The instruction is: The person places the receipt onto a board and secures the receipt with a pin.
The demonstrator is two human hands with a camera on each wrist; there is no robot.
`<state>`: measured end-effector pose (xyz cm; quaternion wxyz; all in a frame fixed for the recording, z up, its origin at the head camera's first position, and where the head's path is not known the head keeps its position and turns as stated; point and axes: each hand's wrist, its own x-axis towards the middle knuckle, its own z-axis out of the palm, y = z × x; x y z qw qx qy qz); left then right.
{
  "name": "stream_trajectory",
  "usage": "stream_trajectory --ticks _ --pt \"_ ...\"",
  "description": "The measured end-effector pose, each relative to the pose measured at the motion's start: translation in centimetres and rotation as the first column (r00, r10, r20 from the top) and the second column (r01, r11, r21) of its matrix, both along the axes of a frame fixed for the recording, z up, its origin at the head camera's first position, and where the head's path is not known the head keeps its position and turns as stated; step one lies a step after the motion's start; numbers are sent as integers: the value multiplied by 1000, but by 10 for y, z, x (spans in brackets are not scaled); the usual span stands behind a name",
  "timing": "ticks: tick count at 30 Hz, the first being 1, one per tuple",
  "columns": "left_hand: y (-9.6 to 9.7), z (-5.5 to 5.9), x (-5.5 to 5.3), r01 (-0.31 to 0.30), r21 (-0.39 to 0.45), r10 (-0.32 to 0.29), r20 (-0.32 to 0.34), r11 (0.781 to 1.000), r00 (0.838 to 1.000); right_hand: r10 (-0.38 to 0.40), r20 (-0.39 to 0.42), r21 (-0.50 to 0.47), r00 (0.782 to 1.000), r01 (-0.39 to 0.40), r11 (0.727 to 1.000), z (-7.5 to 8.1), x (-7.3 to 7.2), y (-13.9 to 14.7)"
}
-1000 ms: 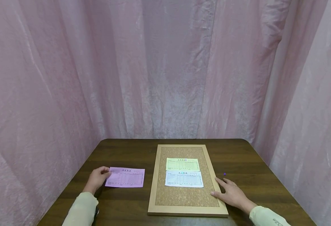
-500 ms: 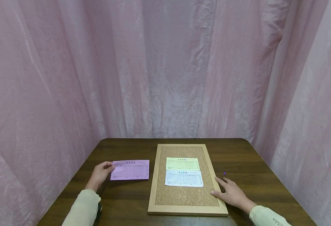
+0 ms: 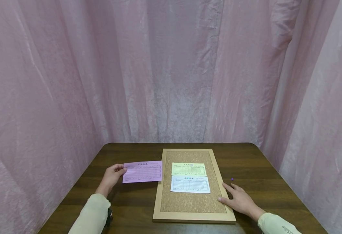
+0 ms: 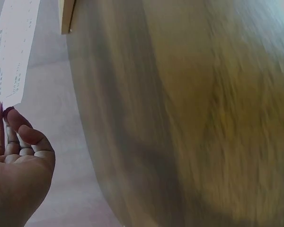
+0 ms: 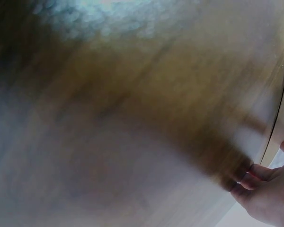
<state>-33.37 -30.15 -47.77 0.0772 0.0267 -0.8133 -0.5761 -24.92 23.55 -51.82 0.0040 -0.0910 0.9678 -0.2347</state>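
Observation:
My left hand pinches the left edge of a purple printed form between thumb and fingers. The sheet is raised, and its right edge overlaps the frame of a corkboard in the head view. In the left wrist view the slip extends up from the fingertips. My right hand rests at the board's right side, its thumb on the wooden frame and its fingers spread. On the cork lie a yellow-green form and, just below it, a white-blue form, each with a small pin at its top.
A small purple pin lies on the dark wooden table, right of the board and beyond the right hand's fingers. Pink curtains hang behind the table and along both sides.
My left hand has lifted the purple form from the tabletop and carried it right and away from me, up to the corkboard's left frame. My right hand has stayed in place.

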Motion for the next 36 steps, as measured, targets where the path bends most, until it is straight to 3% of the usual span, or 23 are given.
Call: stream_trajectory --ticks 15,24,36 --pt "47 6 1 34 73 -35 21 997 999 -6 -19 -8 1000 6 1000 -3 0 0" --pt "72 4 5 56 116 -55 -7 992 998 0 -10 -14 1000 0 1000 0 0 0" --pt "98 -4 12 84 123 -87 12 989 996 11 -21 -7 1000 -11 1000 -2 -2 1"
